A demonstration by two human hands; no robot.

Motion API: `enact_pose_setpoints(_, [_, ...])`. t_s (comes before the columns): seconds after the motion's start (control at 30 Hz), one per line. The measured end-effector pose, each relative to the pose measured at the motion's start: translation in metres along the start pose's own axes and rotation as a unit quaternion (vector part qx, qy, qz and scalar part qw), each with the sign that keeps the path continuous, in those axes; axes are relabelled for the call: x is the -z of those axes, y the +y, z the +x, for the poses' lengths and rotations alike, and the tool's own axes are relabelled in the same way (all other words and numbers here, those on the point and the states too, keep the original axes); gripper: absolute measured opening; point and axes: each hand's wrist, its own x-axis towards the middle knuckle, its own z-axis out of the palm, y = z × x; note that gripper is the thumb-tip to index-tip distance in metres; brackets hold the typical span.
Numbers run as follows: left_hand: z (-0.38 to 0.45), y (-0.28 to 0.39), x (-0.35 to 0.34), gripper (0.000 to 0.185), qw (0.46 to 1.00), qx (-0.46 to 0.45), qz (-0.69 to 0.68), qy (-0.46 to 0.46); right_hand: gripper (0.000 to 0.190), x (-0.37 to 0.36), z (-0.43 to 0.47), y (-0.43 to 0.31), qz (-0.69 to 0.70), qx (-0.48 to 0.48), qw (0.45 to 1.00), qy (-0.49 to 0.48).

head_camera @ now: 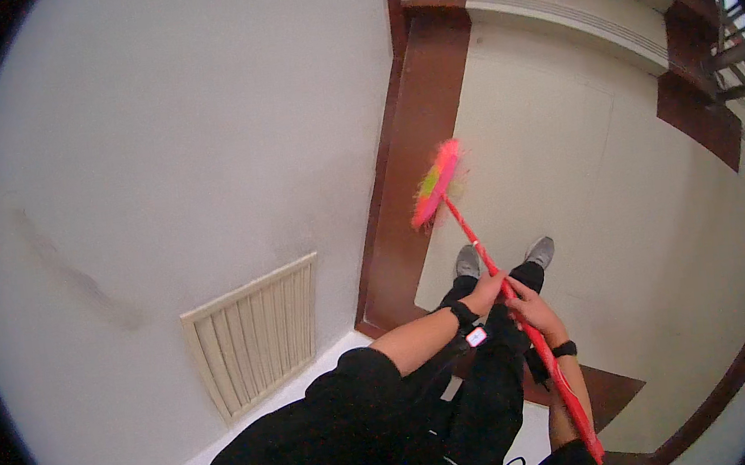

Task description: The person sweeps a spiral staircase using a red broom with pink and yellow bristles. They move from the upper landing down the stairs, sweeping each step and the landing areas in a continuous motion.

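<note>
A broom with a red handle (pixel 555 371) slants from the lower right up towards the skirting. My left hand (pixel 488 293) grips the handle near its middle, just in front of my shoes. Right beside it, a little further back along the handle, my right hand (pixel 533 311) is closed round it too. The pink, orange and yellow-green bristle head (pixel 436 184) is at the far end, over the edge between the brown floor border (pixel 417 127) and the cream floor (pixel 538 136). Whether the bristles touch the floor I cannot tell.
A grey-white wall (pixel 188 129) with smudges rises on the left, with a cream louvred vent (pixel 258 337) low in it. Stair steps (pixel 567 19) edge the floor at the top, and a railing (pixel 739 56) stands at the upper right. My grey shoes (pixel 540 252) are on the cream floor.
</note>
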Motion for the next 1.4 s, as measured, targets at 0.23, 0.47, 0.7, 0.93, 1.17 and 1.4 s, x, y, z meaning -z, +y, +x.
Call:
enact_pose_setpoints(0.23, [-0.002,0.036,0.053,0.028,0.994,-0.013,-0.078,-0.080,0.067,-0.035,0.055,-0.032,-0.099,0.016,0.994,-0.046])
enact_pose_setpoints(0.47, [-0.015,0.062,0.075,0.031,0.955,-0.199,0.214,-0.061,0.064,-0.041,0.098,-0.043,-0.067,-0.003,0.988,-0.138])
enact_pose_setpoints(0.7, [0.040,0.060,0.137,0.027,0.999,-0.013,-0.027,0.024,0.055,-0.070,0.142,-0.057,-0.109,0.015,0.980,-0.166])
enact_pose_setpoints(0.93, [0.054,0.019,-0.051,0.026,0.975,-0.006,0.101,-0.199,0.037,0.080,0.042,-0.020,-0.290,0.135,0.946,-0.055])
enact_pose_setpoints(1.17, [-0.015,-0.013,-0.302,0.032,0.949,0.107,0.132,-0.265,0.045,0.167,-0.198,-0.078,-0.390,-0.090,0.894,0.203])
enact_pose_setpoints(1.4, [-0.083,0.017,-0.314,0.029,0.978,0.037,-0.006,-0.203,0.072,0.152,-0.253,-0.099,-0.228,-0.046,0.950,0.209])
